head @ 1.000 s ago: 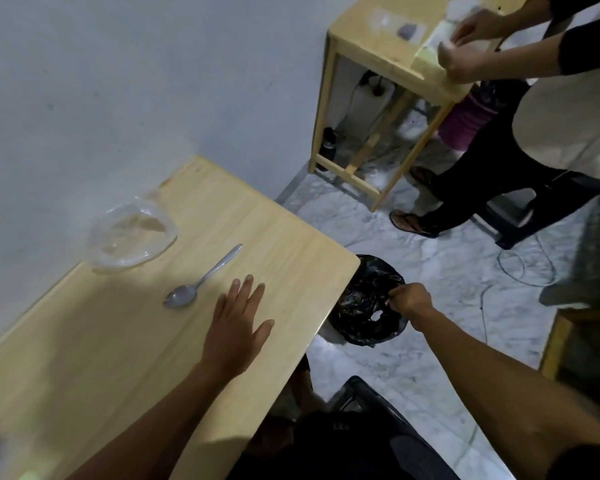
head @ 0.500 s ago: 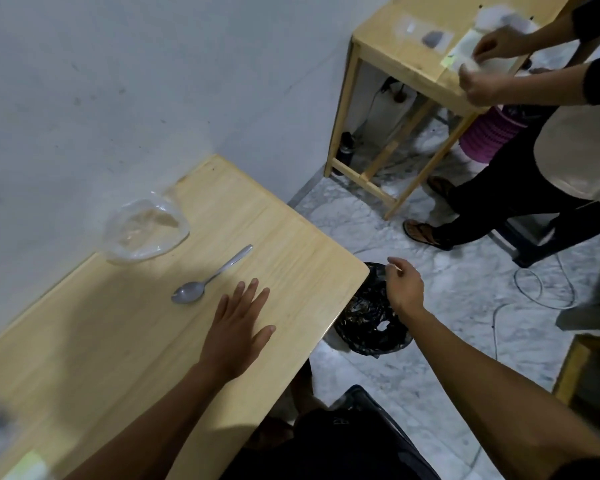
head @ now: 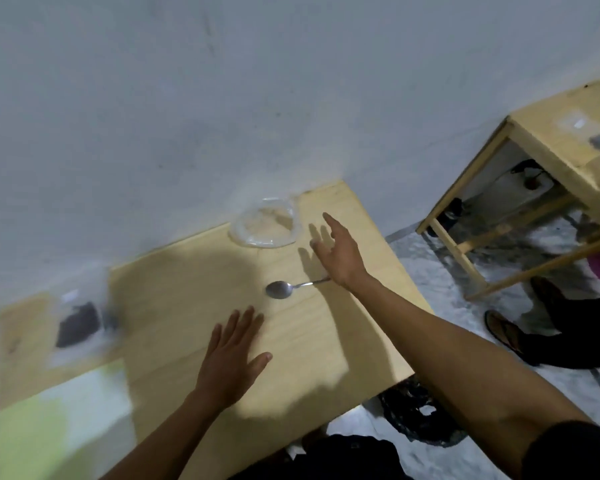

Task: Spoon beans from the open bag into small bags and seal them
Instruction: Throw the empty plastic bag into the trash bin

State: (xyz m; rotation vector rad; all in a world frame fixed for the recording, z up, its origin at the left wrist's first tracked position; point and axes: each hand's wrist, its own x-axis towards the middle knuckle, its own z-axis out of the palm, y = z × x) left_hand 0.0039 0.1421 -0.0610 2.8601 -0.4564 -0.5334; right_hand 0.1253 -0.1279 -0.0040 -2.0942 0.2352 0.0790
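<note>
A metal spoon (head: 280,289) lies on the wooden table (head: 326,341), its handle partly hidden under my right wrist. A clear plastic bag (head: 265,222) sits crumpled by the wall at the table's far side. My right hand (head: 338,250) hovers open over the table just right of that bag, fingers spread toward it. My left hand (head: 231,356) rests flat and open on the tabletop below the spoon. A small clear bag with dark contents (head: 77,329) lies blurred on the table to the left.
A pale green and white sheet (head: 59,420) covers the near left. A black bag (head: 420,415) sits on the marble floor below the table's right corner. A second wooden table (head: 548,147) stands at the right, with another person's sandalled foot (head: 503,332) nearby.
My right hand left the black bag on the floor and swung up over the table toward the clear bag. The view turned left, revealing the small dark-filled bag. My left hand stayed flat.
</note>
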